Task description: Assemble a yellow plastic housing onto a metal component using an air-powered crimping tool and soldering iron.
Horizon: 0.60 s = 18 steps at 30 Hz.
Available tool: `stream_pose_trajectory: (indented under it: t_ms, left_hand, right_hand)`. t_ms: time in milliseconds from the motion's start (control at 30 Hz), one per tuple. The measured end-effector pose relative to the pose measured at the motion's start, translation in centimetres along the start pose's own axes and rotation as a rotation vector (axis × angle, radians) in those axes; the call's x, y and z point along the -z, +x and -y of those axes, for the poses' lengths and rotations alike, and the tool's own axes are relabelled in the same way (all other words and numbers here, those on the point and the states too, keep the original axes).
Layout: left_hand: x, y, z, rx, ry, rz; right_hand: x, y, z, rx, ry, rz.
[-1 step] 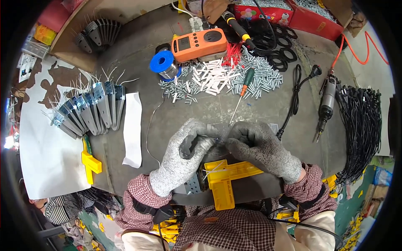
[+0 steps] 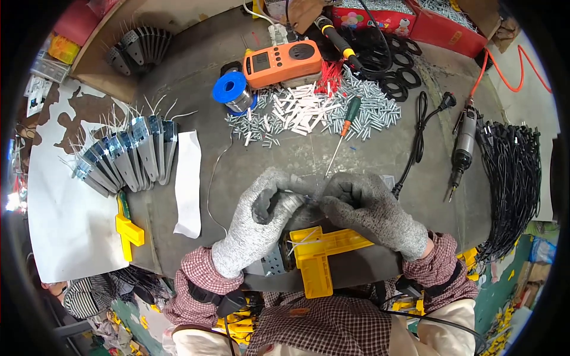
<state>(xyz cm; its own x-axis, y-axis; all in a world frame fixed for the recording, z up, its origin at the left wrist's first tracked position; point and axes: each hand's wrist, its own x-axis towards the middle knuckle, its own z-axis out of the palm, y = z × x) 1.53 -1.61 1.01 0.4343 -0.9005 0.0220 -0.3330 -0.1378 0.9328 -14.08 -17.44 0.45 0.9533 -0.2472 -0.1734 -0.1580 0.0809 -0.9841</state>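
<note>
Both hands wear grey knit gloves and meet above the near middle of the table. My left hand is closed, thumb and fingertips pinched at a small dark piece I cannot make out. Close beside it, my right hand is also closed, its fingertips pressed together on something hidden by the glove. Just below them lies a yellow plastic housing with white wires at its left end. A perforated metal plate shows left of the housing. Beyond my fingertips a screwdriver with a green and orange handle points toward me.
Screws and white sleeves lie piled beyond, near a solder spool and an orange meter. Metal plates with wires stand left. A power driver and bundled black cords lie right.
</note>
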Motion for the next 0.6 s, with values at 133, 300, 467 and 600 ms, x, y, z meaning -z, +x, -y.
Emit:
stream_pose_trajectory:
  t_ms: [133,300,467,600]
  left_hand:
    - [0.1,0.0,0.0,0.094,-0.123,-0.03]
    - [0.3,-0.3,0.5,-0.006,-0.088,0.042]
    - [-0.1,-0.1,0.4,-0.085,-0.025,-0.01]
    - [0.3,0.0,0.3,-0.015,-0.123,0.073]
  right_hand:
    - [0.3,0.0,0.5,0.023,-0.127,-0.003]
    - [0.1,0.0,0.3,0.0,-0.151,-0.006]
    - [0.0,0.0,-0.5,0.003,-0.056,0.026]
    - [0.5,0.0,-0.1,0.067,-0.199,-0.035]
